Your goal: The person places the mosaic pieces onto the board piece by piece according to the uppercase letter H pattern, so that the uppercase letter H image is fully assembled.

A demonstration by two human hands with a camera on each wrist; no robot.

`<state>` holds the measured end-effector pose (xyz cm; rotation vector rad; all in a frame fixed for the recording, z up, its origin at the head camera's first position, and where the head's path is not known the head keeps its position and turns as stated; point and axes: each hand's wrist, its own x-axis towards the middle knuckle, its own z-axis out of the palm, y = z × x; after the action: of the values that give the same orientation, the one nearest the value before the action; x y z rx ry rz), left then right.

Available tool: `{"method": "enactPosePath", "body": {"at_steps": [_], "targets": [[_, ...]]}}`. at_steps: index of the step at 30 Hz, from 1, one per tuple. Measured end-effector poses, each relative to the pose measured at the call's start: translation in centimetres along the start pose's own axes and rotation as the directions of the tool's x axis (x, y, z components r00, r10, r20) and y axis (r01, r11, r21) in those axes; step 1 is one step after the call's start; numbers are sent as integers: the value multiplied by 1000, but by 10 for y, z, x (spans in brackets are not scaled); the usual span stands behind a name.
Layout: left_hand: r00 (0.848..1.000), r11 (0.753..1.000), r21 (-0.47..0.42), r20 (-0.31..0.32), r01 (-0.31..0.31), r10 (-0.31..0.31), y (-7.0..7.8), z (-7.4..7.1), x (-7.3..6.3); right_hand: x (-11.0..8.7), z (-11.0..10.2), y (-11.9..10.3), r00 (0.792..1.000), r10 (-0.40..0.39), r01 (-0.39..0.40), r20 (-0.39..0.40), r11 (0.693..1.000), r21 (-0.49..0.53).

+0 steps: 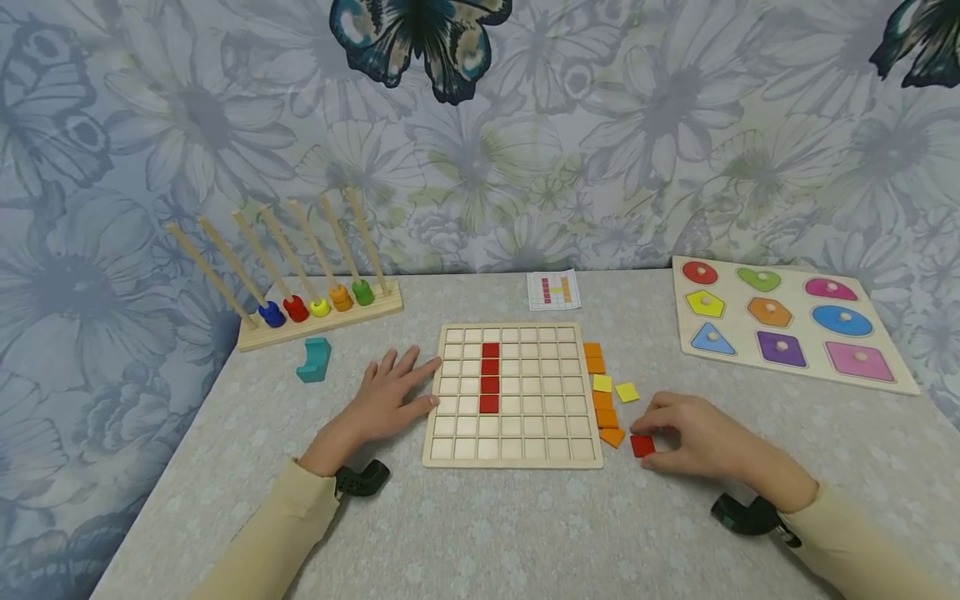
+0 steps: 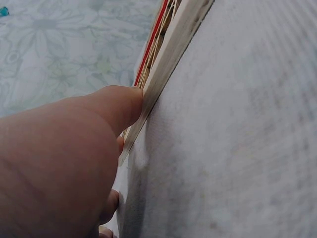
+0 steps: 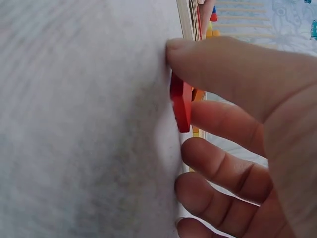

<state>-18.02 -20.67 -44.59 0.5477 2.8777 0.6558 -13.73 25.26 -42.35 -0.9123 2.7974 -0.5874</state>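
Note:
A wooden grid board (image 1: 540, 427) lies flat on the table, with a column of several red square tiles (image 1: 490, 367) set in its cells. My left hand (image 1: 390, 396) rests beside the board, fingers spread, with thumb and fingertip against its left edge. In the left wrist view the thumb (image 2: 121, 106) touches the board's side (image 2: 168, 54). Right of the board my right hand (image 1: 697, 437) pinches a loose red tile (image 1: 642, 447) between thumb and index finger. The right wrist view shows that red tile (image 3: 182, 101) tilted close to the tabletop.
Orange tiles (image 1: 604, 418) and yellow tiles (image 1: 627, 392) lie along the board's right edge. Behind the board is a small pattern card (image 1: 553, 290). A peg stand (image 1: 322, 318) with coloured rings and a teal block (image 1: 315, 360) are left; a shape puzzle (image 1: 795, 321) is right.

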Motion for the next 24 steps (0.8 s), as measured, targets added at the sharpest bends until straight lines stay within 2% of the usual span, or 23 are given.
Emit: {"method": "enactPosePath", "body": {"at_steps": [13,24], "targets": [[1000,1000,5,1,5,-5,1,-1,0,0,2,3,999,-32,33,-21,999,26],[1000,1000,4,1,3,-3,0,1,1,-1,4,3,1000,-21,21,-19,999,27]]}}
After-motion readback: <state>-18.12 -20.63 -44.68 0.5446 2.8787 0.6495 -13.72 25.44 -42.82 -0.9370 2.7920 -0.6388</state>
